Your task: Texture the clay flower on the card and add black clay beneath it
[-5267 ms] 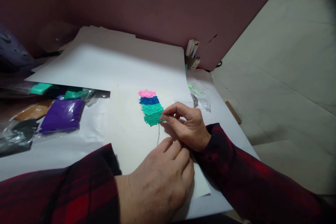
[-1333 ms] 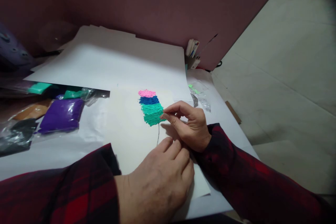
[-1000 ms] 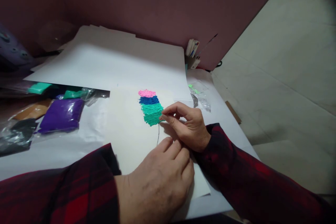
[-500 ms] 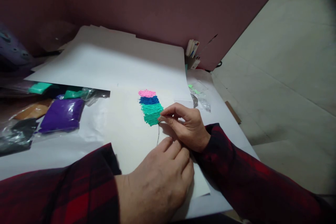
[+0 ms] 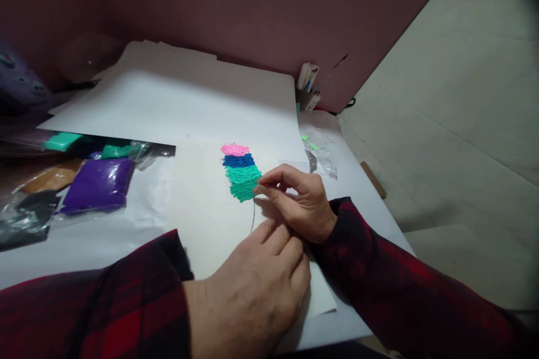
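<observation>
On a cream sheet (image 5: 197, 196) lies a textured strip banded in pink (image 5: 235, 150), dark blue and green (image 5: 243, 182). My right hand (image 5: 301, 199) pinches at the strip's lower right edge; whatever sits between thumb and forefinger is too small to make out. A thin dark line (image 5: 253, 216) runs down the sheet from the strip's lower end towards my left hand. My left hand (image 5: 256, 286) rests on the lower part of the sheet with its fingers curled close together, just below the right hand. Its fingertips are partly hidden.
Bagged clay lies at the left: purple (image 5: 99, 185), orange (image 5: 53, 176), black (image 5: 31, 216) and green (image 5: 65, 141). Large white sheets (image 5: 181, 90) stretch behind the work. A small clear bag (image 5: 324, 157) and pens (image 5: 308, 77) are at the right, near the pink wall (image 5: 210, 5).
</observation>
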Available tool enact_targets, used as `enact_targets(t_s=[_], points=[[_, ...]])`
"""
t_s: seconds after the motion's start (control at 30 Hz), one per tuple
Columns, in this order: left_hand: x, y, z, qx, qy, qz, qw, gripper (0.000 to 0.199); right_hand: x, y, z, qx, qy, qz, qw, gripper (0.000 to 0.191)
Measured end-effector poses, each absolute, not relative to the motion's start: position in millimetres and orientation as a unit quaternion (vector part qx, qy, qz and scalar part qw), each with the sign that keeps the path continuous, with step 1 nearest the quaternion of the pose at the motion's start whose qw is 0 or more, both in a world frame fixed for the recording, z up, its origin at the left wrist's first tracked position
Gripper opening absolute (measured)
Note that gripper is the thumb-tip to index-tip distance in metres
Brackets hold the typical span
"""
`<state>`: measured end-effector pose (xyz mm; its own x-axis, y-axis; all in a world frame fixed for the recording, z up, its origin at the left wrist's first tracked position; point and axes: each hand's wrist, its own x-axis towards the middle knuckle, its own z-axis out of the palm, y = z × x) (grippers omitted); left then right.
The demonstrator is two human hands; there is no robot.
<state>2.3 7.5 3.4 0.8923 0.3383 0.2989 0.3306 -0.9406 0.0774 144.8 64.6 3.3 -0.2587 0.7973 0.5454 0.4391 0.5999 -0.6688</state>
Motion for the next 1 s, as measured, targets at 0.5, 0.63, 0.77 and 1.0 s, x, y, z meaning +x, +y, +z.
enact_targets(t_s=[0.5, 0.63, 0.77, 1.0], points=[[2.0, 6.9, 2.3, 0.971, 0.171, 0.165, 0.015, 0.029, 146.0, 65.8, 2.3, -0.393, -0.782, 0.208, 0.437, 0.004], [2.1, 7.0, 1.4, 0.969, 0.172, 0.176, 0.014, 0.028, 145.9, 65.9, 2.1, -0.397, -0.782, 0.208, 0.433, 0.005], [2.3, 8.0, 2.1, 0.971, 0.166, 0.174, 0.014, 0.029, 145.5, 65.5, 1.9, -0.402, -0.78, 0.205, 0.434, 0.006], [2.4, 7.6, 2.5, 0.972, 0.169, 0.163, 0.013, 0.03, 145.3, 64.2, 2.8, -0.406, -0.778, 0.202, 0.434, 0.007]])
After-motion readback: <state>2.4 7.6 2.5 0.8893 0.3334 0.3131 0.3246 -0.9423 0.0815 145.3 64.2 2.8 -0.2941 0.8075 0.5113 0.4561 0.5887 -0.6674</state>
